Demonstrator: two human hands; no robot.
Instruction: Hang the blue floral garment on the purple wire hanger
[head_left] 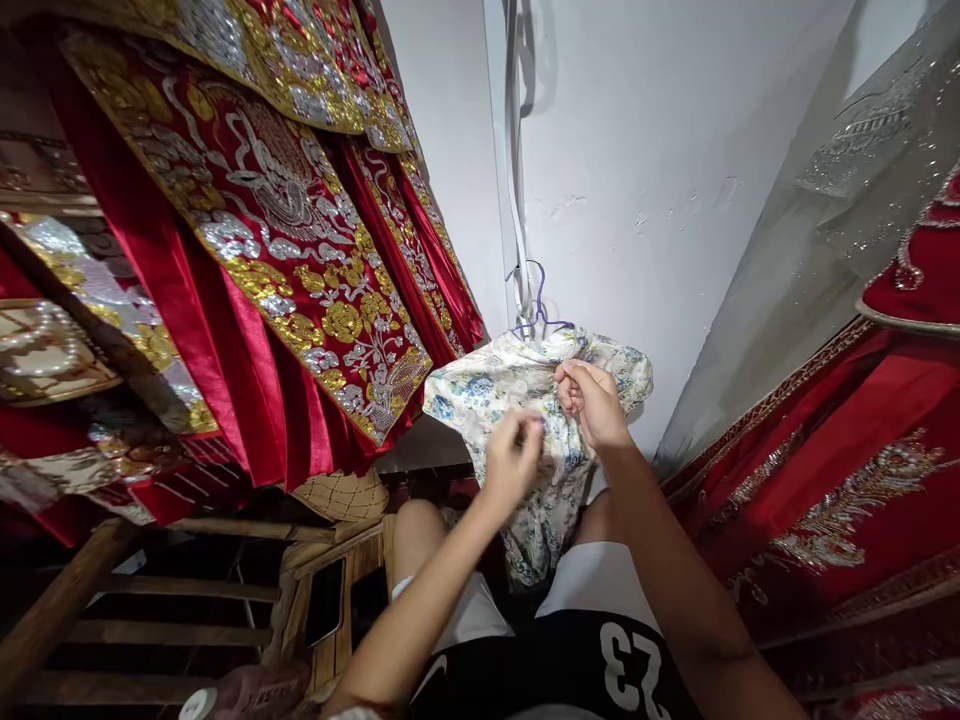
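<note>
A white garment with a blue and green floral print hangs in front of me on a purple hanger. My right hand is closed in front of its upper part, just below the neckline, with thumb and fingers pinched together. What that pinch holds, if anything, is too small to make out. Lower and to the left, my left hand is curled in front of the garment's middle, thumb close to the fingers and slightly blurred. I cannot tell what is between them. The lower part of the garment drapes between my knees.
Red cloths with gold and silver embroidery hang at left; another red beaded garment hangs at right. A wooden seat holds a dark phone. A bottle with a white cap is at lower left. Behind stands a white wall.
</note>
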